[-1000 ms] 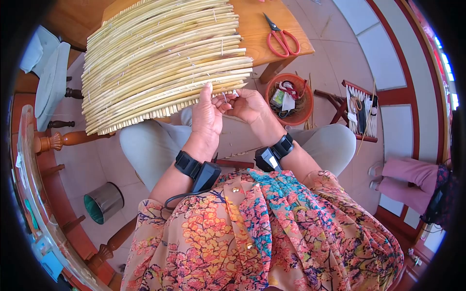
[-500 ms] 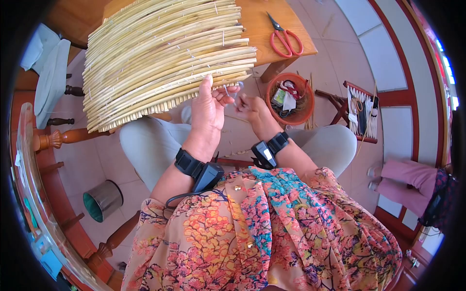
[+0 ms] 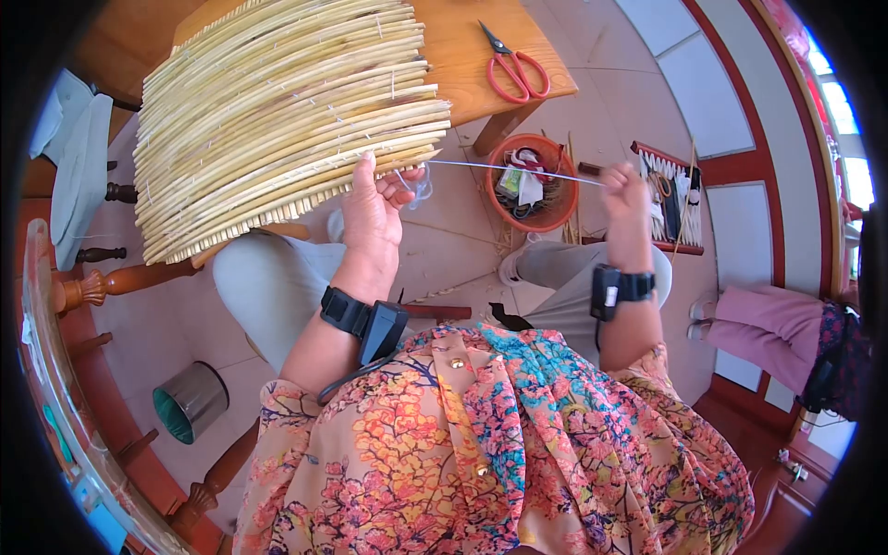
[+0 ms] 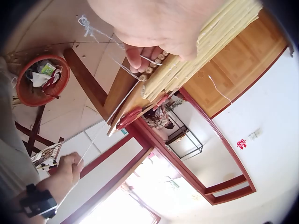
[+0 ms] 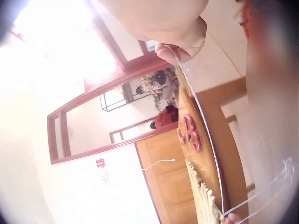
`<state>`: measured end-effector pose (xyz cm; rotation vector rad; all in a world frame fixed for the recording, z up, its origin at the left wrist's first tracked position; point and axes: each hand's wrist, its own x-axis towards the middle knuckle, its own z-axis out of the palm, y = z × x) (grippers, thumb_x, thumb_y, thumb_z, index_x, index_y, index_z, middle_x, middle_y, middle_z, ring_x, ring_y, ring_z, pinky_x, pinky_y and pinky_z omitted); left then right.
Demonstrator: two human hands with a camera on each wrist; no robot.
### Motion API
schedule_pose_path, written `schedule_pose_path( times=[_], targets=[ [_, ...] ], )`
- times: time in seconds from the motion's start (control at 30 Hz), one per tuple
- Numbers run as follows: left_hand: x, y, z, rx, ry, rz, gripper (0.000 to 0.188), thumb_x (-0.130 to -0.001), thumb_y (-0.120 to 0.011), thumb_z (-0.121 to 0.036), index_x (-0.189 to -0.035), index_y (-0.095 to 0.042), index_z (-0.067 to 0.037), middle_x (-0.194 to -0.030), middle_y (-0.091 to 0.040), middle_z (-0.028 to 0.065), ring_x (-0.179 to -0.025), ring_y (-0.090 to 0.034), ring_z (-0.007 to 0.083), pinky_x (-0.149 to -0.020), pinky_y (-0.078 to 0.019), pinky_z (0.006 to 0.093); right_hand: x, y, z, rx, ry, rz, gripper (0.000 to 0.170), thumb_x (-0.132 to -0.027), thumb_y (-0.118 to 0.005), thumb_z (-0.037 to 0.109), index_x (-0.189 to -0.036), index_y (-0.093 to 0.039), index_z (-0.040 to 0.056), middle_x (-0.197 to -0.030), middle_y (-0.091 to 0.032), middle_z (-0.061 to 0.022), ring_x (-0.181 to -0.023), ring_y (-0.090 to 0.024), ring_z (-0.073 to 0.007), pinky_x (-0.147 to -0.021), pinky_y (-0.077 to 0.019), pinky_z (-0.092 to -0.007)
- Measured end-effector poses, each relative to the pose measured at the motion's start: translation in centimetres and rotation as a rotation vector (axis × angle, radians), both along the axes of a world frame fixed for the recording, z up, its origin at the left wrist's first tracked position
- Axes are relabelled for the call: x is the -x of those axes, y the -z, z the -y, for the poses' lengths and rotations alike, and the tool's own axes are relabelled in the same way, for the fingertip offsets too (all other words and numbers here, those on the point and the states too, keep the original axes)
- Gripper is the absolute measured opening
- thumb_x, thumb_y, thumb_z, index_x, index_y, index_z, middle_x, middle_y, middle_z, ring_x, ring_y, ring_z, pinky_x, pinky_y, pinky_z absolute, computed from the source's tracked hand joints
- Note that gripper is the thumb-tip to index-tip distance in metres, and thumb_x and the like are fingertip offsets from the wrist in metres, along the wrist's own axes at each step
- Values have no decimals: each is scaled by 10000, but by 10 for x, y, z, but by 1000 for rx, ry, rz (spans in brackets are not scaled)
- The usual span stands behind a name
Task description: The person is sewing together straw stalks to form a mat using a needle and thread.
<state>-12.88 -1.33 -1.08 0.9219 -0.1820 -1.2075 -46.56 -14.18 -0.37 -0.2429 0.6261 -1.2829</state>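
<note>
Steering remotely, I had swung my right grip (image 3: pixel 626 199), curled round the taut string (image 3: pixel 462 164), to frame right, likely cinching the mat (image 3: pixel 287 120) at upper left, its edge pinched by my left grip (image 3: pixel 373 208).

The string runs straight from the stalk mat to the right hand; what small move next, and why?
Probably a short, gentle tug by the right hand to snug the string: it looks taut to the edge of the stalk mat, and the left hand grips that edge, which should brace it.
</note>
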Motion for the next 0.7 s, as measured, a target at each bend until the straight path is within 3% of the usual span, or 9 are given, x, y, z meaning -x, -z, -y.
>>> schedule_pose_path(
  times=[0.07,0.2,0.47,0.57,0.7],
  targets=[
    [-3,5,2,15,-15,10,461,-880,-479,-359,-1086,-477,54,-839,-631,185,-774,-646,245,-445,-473,191,21,-30,-16,12,134,-299,186,-934,-388,139,-762,-378,70,-621,-362,2,-474,-273,-78,-393,-233,-213],
    [-10,16,6,-23,-8,5,454,-882,-474,-353,-1088,-477,52,-832,-631,184,-763,-647,245,-447,-475,195,105,-41,-35,61,271,-450,233,-940,-386,180,-719,-362,108,-607,-361,7,-454,-259,-77,-382,-209,-219],
    [-16,20,8,-95,-41,5,436,-878,-481,-367,-1064,-492,28,-810,-639,166,-750,-650,234,-406,-378,183,285,-21,-92,-208,800,-787,285,-944,-379,245,-691,-360,114,-557,-320,19,-422,-242,-99,-370,-191,-248],
    [-15,20,9,-68,-32,20,427,-878,-482,-370,-1055,-496,18,-809,-639,165,-753,-650,233,-415,-367,184,382,16,-114,-255,824,-892,233,-925,-418,265,-764,-423,97,-614,-396,2,-448,-296,-103,-378,-221,-238],
    [-17,23,9,-99,-43,15,426,-876,-485,-367,-1062,-493,16,-804,-639,165,-748,-649,236,-412,-363,184,394,2,-121,-421,764,-1093,291,-918,-392,345,-774,-440,97,-673,-444,-15,-543,-395,-132,-405,-275,-282]
  ],
)
